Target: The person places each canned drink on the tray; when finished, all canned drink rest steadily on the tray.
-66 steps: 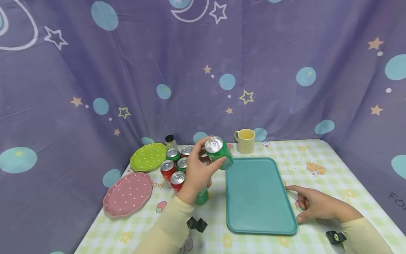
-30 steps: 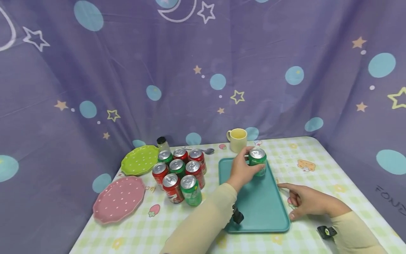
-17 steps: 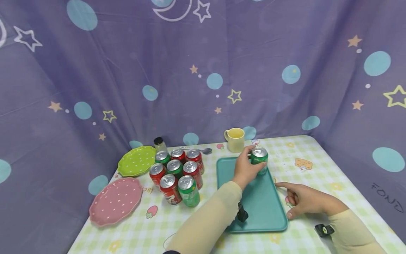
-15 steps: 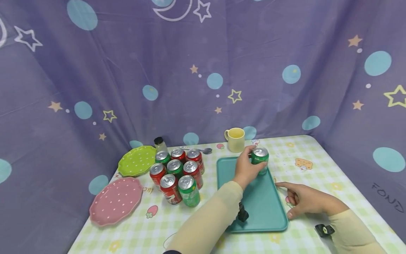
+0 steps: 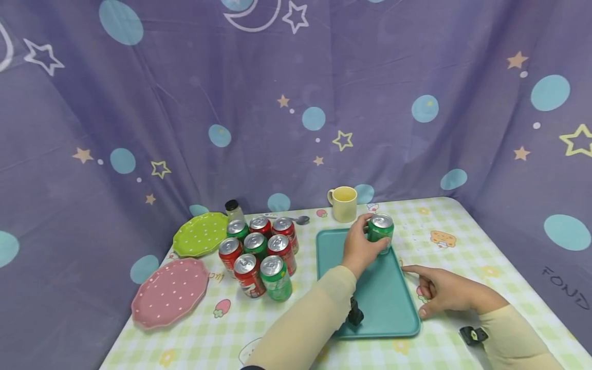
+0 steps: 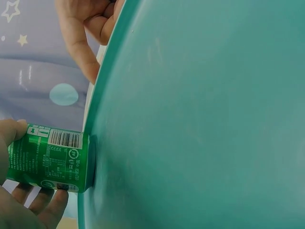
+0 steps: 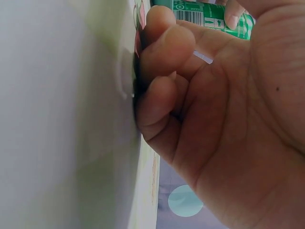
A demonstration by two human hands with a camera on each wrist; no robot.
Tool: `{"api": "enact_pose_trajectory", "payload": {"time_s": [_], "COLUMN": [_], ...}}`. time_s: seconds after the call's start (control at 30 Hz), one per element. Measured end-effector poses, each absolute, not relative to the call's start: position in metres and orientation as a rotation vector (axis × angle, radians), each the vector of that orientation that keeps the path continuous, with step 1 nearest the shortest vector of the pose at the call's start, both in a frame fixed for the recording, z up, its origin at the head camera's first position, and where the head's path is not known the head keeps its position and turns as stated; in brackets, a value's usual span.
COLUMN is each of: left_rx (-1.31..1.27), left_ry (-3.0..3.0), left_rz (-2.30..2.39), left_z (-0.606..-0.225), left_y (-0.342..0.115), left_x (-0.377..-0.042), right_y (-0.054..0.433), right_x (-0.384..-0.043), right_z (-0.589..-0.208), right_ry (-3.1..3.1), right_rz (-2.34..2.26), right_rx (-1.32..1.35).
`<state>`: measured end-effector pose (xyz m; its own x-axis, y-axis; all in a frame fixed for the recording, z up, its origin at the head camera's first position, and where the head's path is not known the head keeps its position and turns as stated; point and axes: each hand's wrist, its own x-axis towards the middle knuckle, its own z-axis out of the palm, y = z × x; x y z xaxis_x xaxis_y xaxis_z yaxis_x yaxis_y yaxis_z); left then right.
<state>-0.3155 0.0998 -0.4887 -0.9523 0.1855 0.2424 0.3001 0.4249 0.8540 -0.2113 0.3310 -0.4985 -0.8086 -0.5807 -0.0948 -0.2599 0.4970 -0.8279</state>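
Observation:
My left hand (image 5: 359, 247) grips a green soda can (image 5: 384, 234), thumb on the near side and fingers round the far side. The can stands upright at the far right corner of a teal tray (image 5: 384, 308); in the left wrist view its base meets the tray's surface beside the raised rim. By the tray's right edge, my right hand (image 5: 446, 292) rests on the tablecloth. Its index finger reaches out to the rim and its thumb lies near the close corner. The right wrist view shows its other fingers (image 7: 159, 102) loosely bent against the cloth.
Left of the tray stand several red and green cans (image 5: 255, 245) in a tight group. Behind them are a black-capped jar (image 5: 234, 210) and a spoon (image 5: 301, 220). A yellow mug (image 5: 345, 205) stands beyond the tray. Green (image 5: 200, 235) and pink (image 5: 171, 293) dotted plates lie at left.
My left hand has carried the green can from above the can group rightward and down to the tray's far right corner, then edged it slightly further right. My right hand has stayed by the rim.

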Motion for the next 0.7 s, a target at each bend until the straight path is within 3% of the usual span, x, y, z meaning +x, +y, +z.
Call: {"api": "enact_pose_trajectory", "payload": {"time_s": [0.37, 0.7], "left_rx": [-0.468, -0.682], "left_ry": [-2.534, -2.329], "left_rz": [-1.618, -1.674], "left_z": [-0.476, -0.436], "left_y": [0.088, 0.044], "left_x": [-0.307, -0.269], "right_y": [0.333, 0.333], "right_x": [-0.215, -0.214], "right_z": [-0.502, -0.504], "right_ry": [2.377, 2.382], "right_rz": [-1.226, -1.234], "right_rx": [-0.701, -0.712]}}
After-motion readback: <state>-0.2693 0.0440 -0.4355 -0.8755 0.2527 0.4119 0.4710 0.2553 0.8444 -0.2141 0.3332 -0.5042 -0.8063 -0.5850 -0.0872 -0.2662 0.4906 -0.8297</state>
